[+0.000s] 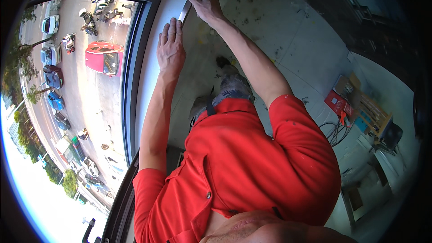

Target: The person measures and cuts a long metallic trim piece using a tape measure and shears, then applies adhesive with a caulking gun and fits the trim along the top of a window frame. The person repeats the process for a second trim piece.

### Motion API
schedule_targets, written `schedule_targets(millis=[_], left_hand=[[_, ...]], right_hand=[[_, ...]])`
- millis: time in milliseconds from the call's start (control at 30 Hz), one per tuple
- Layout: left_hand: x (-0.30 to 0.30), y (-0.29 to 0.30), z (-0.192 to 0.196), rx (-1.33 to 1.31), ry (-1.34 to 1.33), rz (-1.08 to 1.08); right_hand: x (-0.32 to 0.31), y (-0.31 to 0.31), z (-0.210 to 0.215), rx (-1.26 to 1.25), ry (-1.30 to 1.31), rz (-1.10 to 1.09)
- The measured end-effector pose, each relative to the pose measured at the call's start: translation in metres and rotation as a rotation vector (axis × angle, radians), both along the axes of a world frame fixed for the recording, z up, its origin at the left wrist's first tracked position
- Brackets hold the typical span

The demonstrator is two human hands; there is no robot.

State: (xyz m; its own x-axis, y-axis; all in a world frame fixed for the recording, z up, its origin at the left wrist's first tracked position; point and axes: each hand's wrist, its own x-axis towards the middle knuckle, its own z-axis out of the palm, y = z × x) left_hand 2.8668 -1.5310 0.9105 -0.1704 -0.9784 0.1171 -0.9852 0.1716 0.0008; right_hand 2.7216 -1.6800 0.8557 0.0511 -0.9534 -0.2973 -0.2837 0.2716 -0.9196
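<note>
A white window sill (pixel 153 47) runs along the inside of the dark window frame. My left hand (pixel 172 47) lies on it, palm down, with fingers stretched out toward the far end. Beyond those fingertips a thin, light metallic strip (pixel 185 11) follows the sill's inner edge. My right hand (pixel 207 8) is farther off, at the sill's far corner, its fingers curled over the far end of that strip. The thumb side and whatever lies under the right fingers are hidden.
To the left, the window (pixel 135 76) looks down on a street with a red car (pixel 104 58) and several parked vehicles. At the right, a red case (pixel 338 103), cables (pixel 335 132) and a wooden crate (pixel 371 112) lie on the stained floor (pixel 288 54). A black handle (pixel 89 230) is at lower left.
</note>
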Motion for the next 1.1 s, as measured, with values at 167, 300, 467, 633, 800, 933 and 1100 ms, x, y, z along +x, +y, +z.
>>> schedule_targets(millis=[167, 300, 467, 633, 800, 933, 1100], left_hand=[[0.001, 0.008, 0.005, 0.019, -0.005, 0.017], [0.006, 0.008, 0.004, -0.012, -0.046, 0.002], [0.022, 0.020, 0.011, -0.021, 0.050, 0.013], [0.024, 0.027, 0.018, -0.028, 0.066, 0.050], [0.022, 0.028, 0.026, -0.056, 0.056, 0.042], [0.034, 0.032, 0.029, -0.060, 0.044, 0.038], [0.036, 0.024, 0.041, -0.070, -0.023, 0.049]], right_hand=[[0.001, 0.010, 0.027, 0.074, 0.051, 0.021], [0.006, 0.011, 0.026, 0.042, 0.064, 0.034], [0.024, 0.027, 0.035, 0.044, 0.043, 0.012], [0.026, 0.044, 0.037, 0.121, -0.183, 0.069], [0.028, 0.047, 0.030, 0.034, -0.219, 0.009], [0.029, 0.046, 0.042, 0.124, -0.254, 0.093], [0.030, 0.043, 0.016, -0.337, -0.261, -0.332]])
